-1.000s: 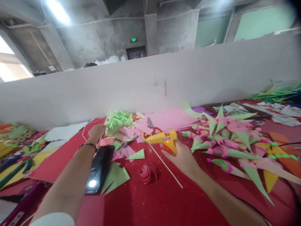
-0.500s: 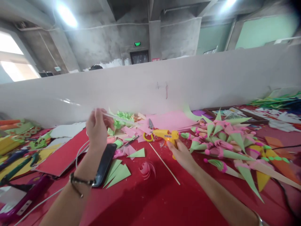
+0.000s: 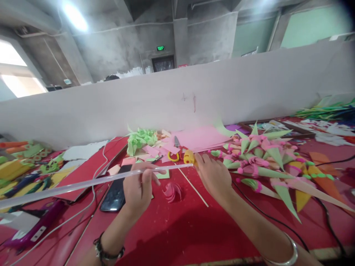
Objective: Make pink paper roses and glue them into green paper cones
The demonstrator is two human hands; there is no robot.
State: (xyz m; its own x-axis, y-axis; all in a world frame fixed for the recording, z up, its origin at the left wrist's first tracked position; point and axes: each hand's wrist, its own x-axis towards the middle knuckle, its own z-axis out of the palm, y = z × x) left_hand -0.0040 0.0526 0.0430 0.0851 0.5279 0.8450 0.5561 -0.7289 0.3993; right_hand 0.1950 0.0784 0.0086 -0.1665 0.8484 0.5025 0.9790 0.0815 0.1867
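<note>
My right hand is closed around a yellow glue gun, which it mostly hides; the gun's rear end faces me. Between the fingers of my left hand runs a long translucent glue stick. Its right tip is at the back of the gun; I cannot tell whether it is inside. The other end reaches out past the left edge of the view. Below the hands, a curled pink paper piece and a thin wooden stick lie on the red table.
Yellow-handled scissors lie behind the gun among paper scraps. A phone is beside my left hand. Pink and green paper cone flowers are heaped at right, with a black cable in front. A purple power strip is at left.
My left hand has come down and toward me, bringing the glue stick's tip to the gun. My right hand has turned the gun so its rear faces me.
</note>
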